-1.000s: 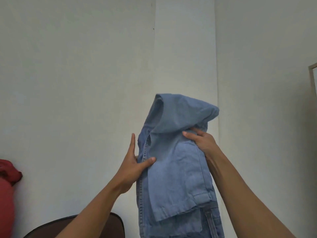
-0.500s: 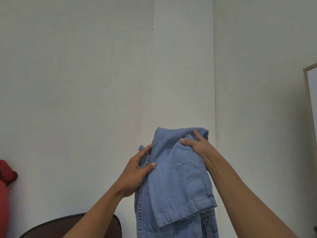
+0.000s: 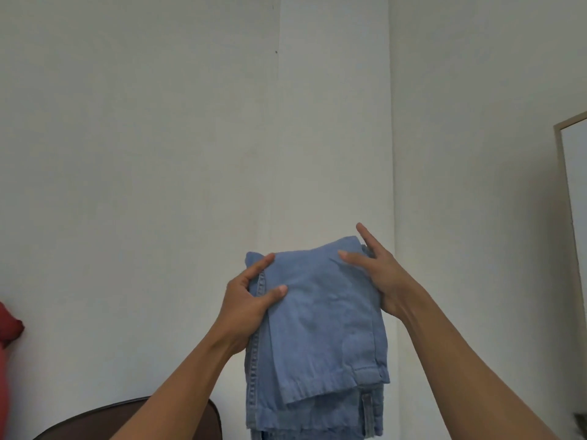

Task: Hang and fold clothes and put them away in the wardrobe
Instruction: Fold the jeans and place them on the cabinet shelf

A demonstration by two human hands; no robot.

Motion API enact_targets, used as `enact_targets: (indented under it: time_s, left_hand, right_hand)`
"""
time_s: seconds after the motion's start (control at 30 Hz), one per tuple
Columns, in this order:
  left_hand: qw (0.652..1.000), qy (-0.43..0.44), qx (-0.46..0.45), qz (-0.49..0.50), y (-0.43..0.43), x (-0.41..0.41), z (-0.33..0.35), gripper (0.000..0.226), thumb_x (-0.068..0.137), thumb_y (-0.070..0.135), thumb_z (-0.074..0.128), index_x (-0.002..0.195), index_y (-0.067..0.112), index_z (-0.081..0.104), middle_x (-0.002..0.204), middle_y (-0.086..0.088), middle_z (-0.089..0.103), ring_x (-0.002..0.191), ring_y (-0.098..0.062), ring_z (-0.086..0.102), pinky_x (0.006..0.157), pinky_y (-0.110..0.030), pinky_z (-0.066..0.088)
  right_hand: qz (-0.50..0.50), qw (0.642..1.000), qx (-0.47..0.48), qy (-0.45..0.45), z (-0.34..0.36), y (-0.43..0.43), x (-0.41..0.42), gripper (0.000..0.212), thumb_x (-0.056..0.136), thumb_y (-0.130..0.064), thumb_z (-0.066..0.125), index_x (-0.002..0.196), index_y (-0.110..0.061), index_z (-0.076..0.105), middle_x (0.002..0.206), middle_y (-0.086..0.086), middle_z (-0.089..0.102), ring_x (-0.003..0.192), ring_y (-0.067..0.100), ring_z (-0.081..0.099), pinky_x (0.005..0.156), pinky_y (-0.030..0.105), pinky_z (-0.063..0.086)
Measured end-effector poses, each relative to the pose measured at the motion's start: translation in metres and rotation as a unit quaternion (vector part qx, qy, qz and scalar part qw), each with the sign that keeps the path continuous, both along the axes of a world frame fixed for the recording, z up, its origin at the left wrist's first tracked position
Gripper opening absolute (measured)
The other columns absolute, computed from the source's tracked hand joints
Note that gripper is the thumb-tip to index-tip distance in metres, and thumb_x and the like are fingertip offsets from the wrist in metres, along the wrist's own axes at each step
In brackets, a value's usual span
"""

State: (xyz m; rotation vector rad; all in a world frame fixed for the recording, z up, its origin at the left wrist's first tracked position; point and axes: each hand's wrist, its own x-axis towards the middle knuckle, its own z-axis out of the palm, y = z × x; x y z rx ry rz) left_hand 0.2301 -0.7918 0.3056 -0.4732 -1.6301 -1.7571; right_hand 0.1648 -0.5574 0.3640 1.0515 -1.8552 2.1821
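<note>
I hold a folded pair of light blue jeans (image 3: 320, 325) up in the air in front of a white wall. My left hand (image 3: 251, 303) grips the left seam edge, thumb on the front and fingers curled behind. My right hand (image 3: 381, 274) clasps the upper right corner, thumb on the front, index finger sticking up straight. The hem of one leg hangs folded over the front, and the waistband end drops out of the bottom of the view.
A dark brown rounded chair back (image 3: 133, 417) sits at the bottom left. A red garment (image 3: 8, 338) shows at the left edge. A light wooden frame (image 3: 568, 198) stands at the right edge. White walls meet in a corner behind the jeans.
The raised fold of the jeans has come down and been flattened into a compact bundle. Both hands have lowered with it and the view has shifted slightly right.
</note>
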Motion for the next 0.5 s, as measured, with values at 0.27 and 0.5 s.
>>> enact_targets:
  time_s: [0.27,0.5]
  left_hand:
    - [0.992,0.071,-0.020,0.099,-0.010,-0.004,0.020,0.061,0.082,0.015,0.080,0.132,0.042,0.057,0.135,0.018,0.053,0.112,0.006,0.059,0.089,-0.021,0.055]
    - [0.976,-0.078,-0.203,0.016,-0.027,0.006,0.011,0.127,0.059,0.028,0.096,0.151,0.055,0.014,0.136,0.013,0.050,0.113,-0.009,0.064,0.091,-0.034,0.058]
  right_hand:
    - [-0.038,0.995,0.010,0.088,-0.073,-0.014,0.011,0.102,0.078,-0.017,0.085,0.148,-0.057,0.023,0.145,-0.015,0.049,0.124,0.009,0.059,0.098,0.041,0.055]
    - [-0.116,0.982,-0.054,0.138,-0.060,-0.019,0.005,0.094,0.083,-0.009,0.079,0.148,-0.053,0.028,0.136,-0.015,0.053,0.123,0.006,0.058,0.100,0.036,0.053]
